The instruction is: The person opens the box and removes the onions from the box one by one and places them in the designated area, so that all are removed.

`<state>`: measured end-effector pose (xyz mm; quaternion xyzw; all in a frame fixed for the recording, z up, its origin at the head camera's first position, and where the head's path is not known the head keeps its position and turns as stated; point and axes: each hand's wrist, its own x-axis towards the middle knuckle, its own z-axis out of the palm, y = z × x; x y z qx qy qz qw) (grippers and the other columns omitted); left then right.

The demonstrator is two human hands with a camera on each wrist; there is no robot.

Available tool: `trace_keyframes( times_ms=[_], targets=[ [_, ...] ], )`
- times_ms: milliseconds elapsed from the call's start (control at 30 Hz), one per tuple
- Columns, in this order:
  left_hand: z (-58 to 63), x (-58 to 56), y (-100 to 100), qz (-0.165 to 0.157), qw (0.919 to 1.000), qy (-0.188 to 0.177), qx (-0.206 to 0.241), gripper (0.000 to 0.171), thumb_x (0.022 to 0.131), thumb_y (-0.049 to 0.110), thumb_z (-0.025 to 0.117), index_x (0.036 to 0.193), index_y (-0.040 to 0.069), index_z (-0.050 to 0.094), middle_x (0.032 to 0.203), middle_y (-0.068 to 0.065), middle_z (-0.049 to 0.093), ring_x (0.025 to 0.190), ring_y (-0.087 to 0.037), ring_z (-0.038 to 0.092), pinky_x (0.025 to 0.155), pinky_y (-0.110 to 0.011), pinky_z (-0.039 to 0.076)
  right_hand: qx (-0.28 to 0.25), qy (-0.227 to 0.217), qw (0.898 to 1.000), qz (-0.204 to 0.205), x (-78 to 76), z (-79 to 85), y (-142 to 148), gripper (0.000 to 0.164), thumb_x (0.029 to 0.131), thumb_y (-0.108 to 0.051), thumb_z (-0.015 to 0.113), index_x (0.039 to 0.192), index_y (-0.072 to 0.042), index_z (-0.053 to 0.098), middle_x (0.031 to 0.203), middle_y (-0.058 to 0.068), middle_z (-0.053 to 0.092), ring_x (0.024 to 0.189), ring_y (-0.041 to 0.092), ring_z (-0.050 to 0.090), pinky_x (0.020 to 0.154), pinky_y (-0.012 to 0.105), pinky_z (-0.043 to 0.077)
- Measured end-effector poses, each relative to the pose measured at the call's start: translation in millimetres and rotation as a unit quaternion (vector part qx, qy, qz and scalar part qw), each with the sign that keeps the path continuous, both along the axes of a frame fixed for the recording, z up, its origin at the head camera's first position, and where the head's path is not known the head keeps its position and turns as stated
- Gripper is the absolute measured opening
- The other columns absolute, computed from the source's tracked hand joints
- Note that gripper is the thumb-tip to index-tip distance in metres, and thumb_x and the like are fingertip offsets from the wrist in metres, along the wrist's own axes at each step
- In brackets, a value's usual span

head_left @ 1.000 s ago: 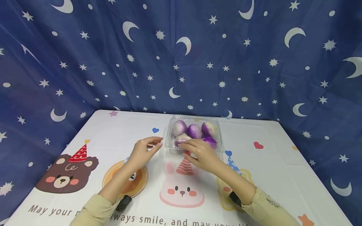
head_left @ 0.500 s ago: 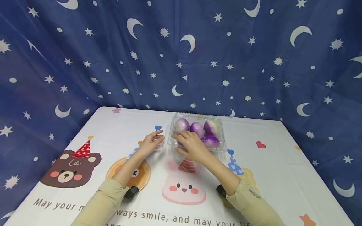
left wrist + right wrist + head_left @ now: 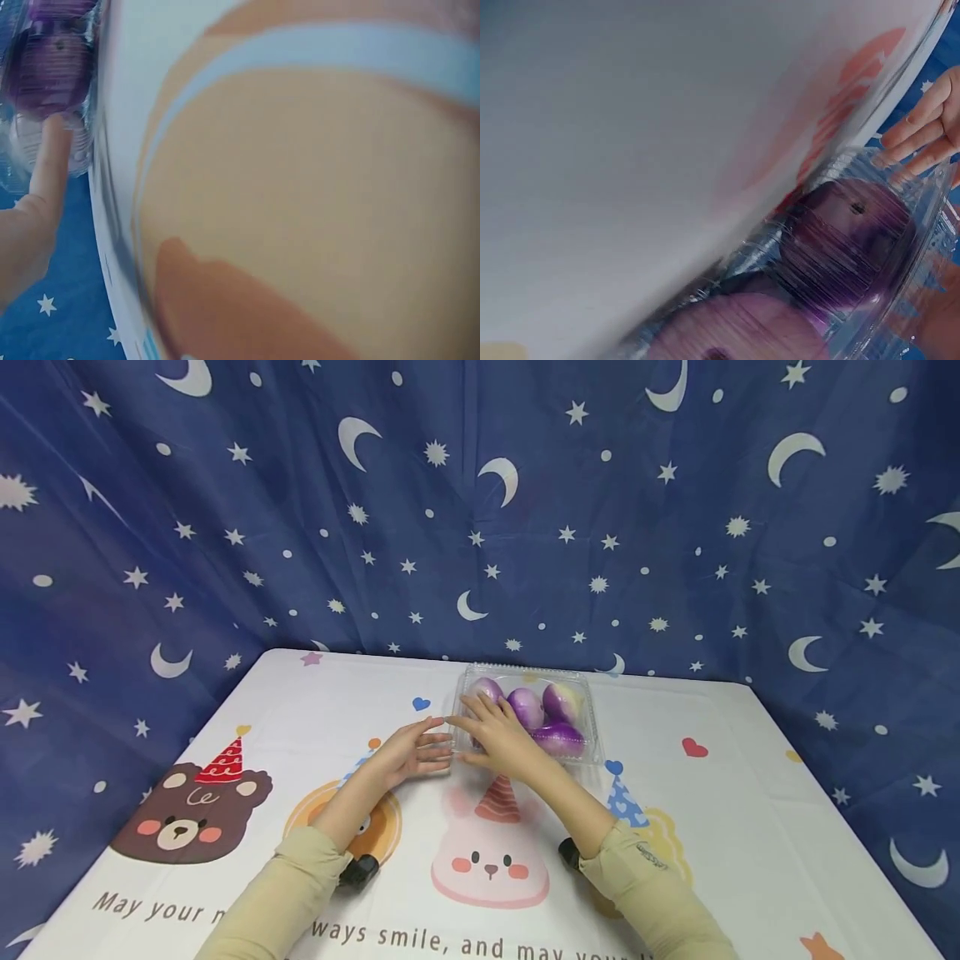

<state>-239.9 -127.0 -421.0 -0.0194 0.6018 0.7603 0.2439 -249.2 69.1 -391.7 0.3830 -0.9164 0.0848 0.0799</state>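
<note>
A clear, ribbed plastic clamshell box (image 3: 592, 731) stands at the back middle of the table, holding several glossy purple-and-white onion-like vegetables (image 3: 560, 740). My right hand (image 3: 495, 735) lies over the box's front left corner with spread fingers and covers part of the contents. Just left of the box, my left hand (image 3: 412, 756) has its fingers loosely extended, fingertips close to the box's side and to the right hand. In the left wrist view one fingertip overlaps the box at a purple vegetable (image 3: 51, 71). Two purple vegetables (image 3: 847, 244) show large through the plastic in the right wrist view.
A white tablecloth (image 3: 645, 885) printed with animals, hearts and lettering covers the table. Behind it hangs a dark blue curtain (image 3: 547, 602) with moons and stars, close past the back edge. Dark wrist devices (image 3: 358, 870) sit by the sleeves.
My right hand has moved left and its fingers have spread over the box's left part. My left hand has come closer to it, fingers fanning out. The box stays in place.
</note>
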Motion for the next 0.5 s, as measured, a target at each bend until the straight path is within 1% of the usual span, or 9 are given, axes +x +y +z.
trace_keyframes(
  times_ms=[67,133,167,233,300,333,400,467,500],
  targets=[
    [-1.7,-0.2,1.9,0.003,0.9997,-0.016,0.019,0.054,0.105,0.032,0.026,0.149,0.003,0.021,0.150,-0.027,0.027,0.134,-0.045,0.034,0.104,-0.049,0.038,0.013,0.003,1.000,0.002,-1.9,-0.5,-1.6,0.056,0.083,-0.041,0.069,0.133,-0.023,0.054,0.148,0.013,0.039,0.138,0.037,0.032,0.108,0.060,0.028],
    [-2.8,-0.4,3.7,0.006,0.9991,-0.023,0.036,0.054,0.105,0.031,0.026,0.149,0.001,0.020,0.151,-0.028,0.025,0.134,-0.045,0.034,0.105,-0.049,0.037,0.025,0.013,1.000,0.007,-3.6,-0.5,-3.1,0.054,0.082,-0.042,0.070,0.131,-0.023,0.056,0.147,0.012,0.041,0.137,0.037,0.035,0.106,0.060,0.031],
    [-3.2,-0.4,4.3,0.010,0.9988,-0.026,0.040,0.054,0.104,0.030,0.026,0.148,0.000,0.021,0.150,-0.028,0.026,0.133,-0.044,0.036,0.104,-0.049,0.037,0.030,0.018,0.999,0.010,-4.2,-0.4,-3.7,0.053,0.082,-0.043,0.070,0.130,-0.023,0.057,0.146,0.012,0.042,0.136,0.037,0.036,0.105,0.059,0.033],
    [-3.6,-0.6,5.0,0.021,0.9984,-0.029,0.044,0.051,0.104,0.026,0.028,0.147,-0.001,0.024,0.148,-0.028,0.030,0.125,-0.041,0.048,0.103,-0.047,0.039,0.032,0.025,0.999,0.018,-5.3,0.0,-4.6,0.050,0.082,-0.042,0.070,0.127,-0.022,0.059,0.145,0.011,0.043,0.135,0.037,0.038,0.104,0.060,0.035],
    [-3.8,-0.7,5.2,0.028,0.9986,-0.026,0.037,0.048,0.104,0.020,0.031,0.146,-0.002,0.027,0.142,-0.027,0.037,0.112,-0.032,0.061,0.100,-0.045,0.043,0.030,0.027,0.999,0.024,-6.2,0.3,-5.2,0.047,0.082,-0.040,0.071,0.124,-0.020,0.061,0.144,0.011,0.045,0.133,0.036,0.040,0.102,0.061,0.036],
    [-4.1,-0.8,5.0,0.028,0.9988,-0.023,0.034,0.046,0.104,0.016,0.032,0.146,-0.002,0.027,0.139,-0.025,0.041,0.104,-0.026,0.065,0.098,-0.043,0.045,0.024,0.023,0.999,0.027,-6.4,0.5,-5.3,0.046,0.081,-0.038,0.072,0.123,-0.019,0.062,0.144,0.011,0.045,0.133,0.037,0.040,0.101,0.062,0.036],
    [-4.7,-1.1,4.6,0.023,0.9990,-0.017,0.034,0.046,0.102,0.009,0.034,0.146,-0.002,0.027,0.134,-0.021,0.045,0.091,-0.016,0.066,0.096,-0.041,0.048,0.013,0.015,0.999,0.032,-7.0,0.3,-5.0,0.044,0.081,-0.035,0.072,0.121,-0.018,0.063,0.143,0.012,0.045,0.133,0.038,0.040,0.101,0.064,0.035],
    [-5.7,-1.1,4.1,0.018,0.9990,-0.014,0.039,0.047,0.101,0.003,0.035,0.146,-0.003,0.026,0.133,-0.021,0.046,0.086,-0.012,0.066,0.094,-0.039,0.050,0.005,0.008,0.999,0.037,-7.8,-0.8,-4.8,0.043,0.082,-0.033,0.072,0.121,-0.017,0.063,0.142,0.013,0.046,0.133,0.038,0.041,0.100,0.066,0.034],
    [-6.3,-0.9,3.4,0.014,0.9989,-0.012,0.042,0.048,0.100,0.001,0.035,0.147,-0.003,0.025,0.134,-0.022,0.045,0.087,-0.012,0.066,0.094,-0.038,0.050,0.002,0.005,0.999,0.040,-8.0,-1.2,-4.8,0.043,0.083,-0.032,0.072,0.122,-0.017,0.064,0.142,0.014,0.046,0.132,0.038,0.041,0.100,0.067,0.033]
  ],
)
